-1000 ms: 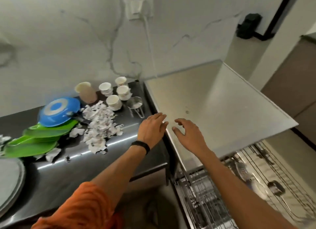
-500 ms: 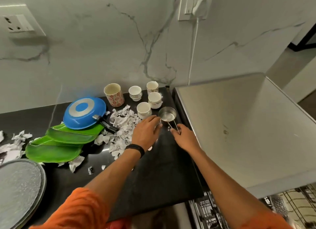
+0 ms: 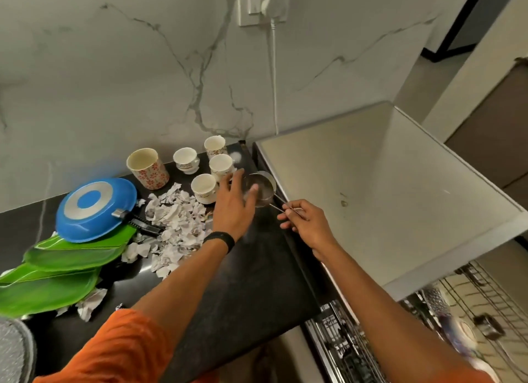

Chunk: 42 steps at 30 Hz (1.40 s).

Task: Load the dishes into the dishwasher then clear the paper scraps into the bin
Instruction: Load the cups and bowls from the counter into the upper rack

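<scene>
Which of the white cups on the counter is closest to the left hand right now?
The front cup, right beside the paper scraps. It sits just off the left hand; the other three small cups stand farther back toward the wall.

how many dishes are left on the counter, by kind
small white cups: 4
tall floral cup: 1
metal cup with wire handle, pinched by the right hand: 1
blue pan, upside down: 1
green leaf-shaped plates: at least 2, stacked, exact count unclear
grey round tray, at the frame's edge: 1
total: at least 10

Shiny metal cup [image 3: 261, 189], glossy green plastic plates [image 3: 57, 271], crumpled paper scraps [image 3: 177, 219], speckled matt black stone counter [image 3: 245, 291].
</scene>
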Each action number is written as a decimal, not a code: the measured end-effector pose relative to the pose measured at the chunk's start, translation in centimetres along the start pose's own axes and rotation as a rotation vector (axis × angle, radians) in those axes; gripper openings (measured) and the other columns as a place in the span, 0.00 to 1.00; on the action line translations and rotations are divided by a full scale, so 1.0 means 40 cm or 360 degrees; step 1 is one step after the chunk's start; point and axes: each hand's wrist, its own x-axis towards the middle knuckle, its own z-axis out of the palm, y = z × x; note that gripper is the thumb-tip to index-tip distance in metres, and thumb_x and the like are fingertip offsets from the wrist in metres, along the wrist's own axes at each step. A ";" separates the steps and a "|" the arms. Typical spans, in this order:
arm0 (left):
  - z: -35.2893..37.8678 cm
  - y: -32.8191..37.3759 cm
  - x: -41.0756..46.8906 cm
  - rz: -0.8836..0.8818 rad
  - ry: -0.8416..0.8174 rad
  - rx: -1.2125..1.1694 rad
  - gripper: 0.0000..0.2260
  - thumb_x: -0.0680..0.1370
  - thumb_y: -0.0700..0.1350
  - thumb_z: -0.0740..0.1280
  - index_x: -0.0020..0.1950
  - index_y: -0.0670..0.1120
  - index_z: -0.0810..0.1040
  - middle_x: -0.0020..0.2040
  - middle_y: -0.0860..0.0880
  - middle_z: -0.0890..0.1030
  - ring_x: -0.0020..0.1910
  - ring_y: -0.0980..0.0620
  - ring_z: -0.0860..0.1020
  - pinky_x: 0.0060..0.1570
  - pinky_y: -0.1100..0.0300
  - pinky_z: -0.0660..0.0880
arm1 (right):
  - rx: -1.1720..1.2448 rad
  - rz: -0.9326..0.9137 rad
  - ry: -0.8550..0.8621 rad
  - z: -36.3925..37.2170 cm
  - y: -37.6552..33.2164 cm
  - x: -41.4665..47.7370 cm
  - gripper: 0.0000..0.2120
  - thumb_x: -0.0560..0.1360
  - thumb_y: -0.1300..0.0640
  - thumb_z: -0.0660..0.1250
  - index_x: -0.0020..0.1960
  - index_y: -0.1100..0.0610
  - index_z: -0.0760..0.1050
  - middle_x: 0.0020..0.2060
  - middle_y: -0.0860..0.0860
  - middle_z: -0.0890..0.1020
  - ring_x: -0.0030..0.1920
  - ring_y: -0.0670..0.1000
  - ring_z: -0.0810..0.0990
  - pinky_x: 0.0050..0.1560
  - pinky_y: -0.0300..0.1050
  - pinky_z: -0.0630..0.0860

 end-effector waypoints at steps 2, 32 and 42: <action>0.031 0.043 0.007 -0.0041 -0.0102 -0.0080 0.25 0.83 0.63 0.57 0.76 0.53 0.67 0.72 0.45 0.71 0.69 0.45 0.73 0.69 0.44 0.71 | 0.0008 -0.0066 0.0012 -0.064 0.011 -0.036 0.06 0.82 0.62 0.66 0.56 0.57 0.80 0.44 0.52 0.87 0.42 0.49 0.86 0.44 0.37 0.80; 0.873 0.801 -0.531 0.0735 -0.1525 0.0093 0.17 0.76 0.60 0.70 0.61 0.55 0.75 0.48 0.54 0.83 0.46 0.56 0.81 0.49 0.58 0.79 | -0.0311 0.0357 0.0952 -0.949 0.592 -0.604 0.08 0.84 0.46 0.61 0.56 0.49 0.73 0.43 0.42 0.81 0.43 0.44 0.80 0.44 0.46 0.77; 1.205 0.773 -0.457 0.0537 -0.1566 0.0164 0.18 0.76 0.55 0.74 0.61 0.49 0.76 0.51 0.52 0.81 0.49 0.52 0.79 0.49 0.56 0.77 | -0.0434 0.0518 0.1050 -1.088 0.784 -0.364 0.06 0.82 0.46 0.65 0.57 0.44 0.74 0.49 0.42 0.82 0.51 0.50 0.82 0.58 0.56 0.77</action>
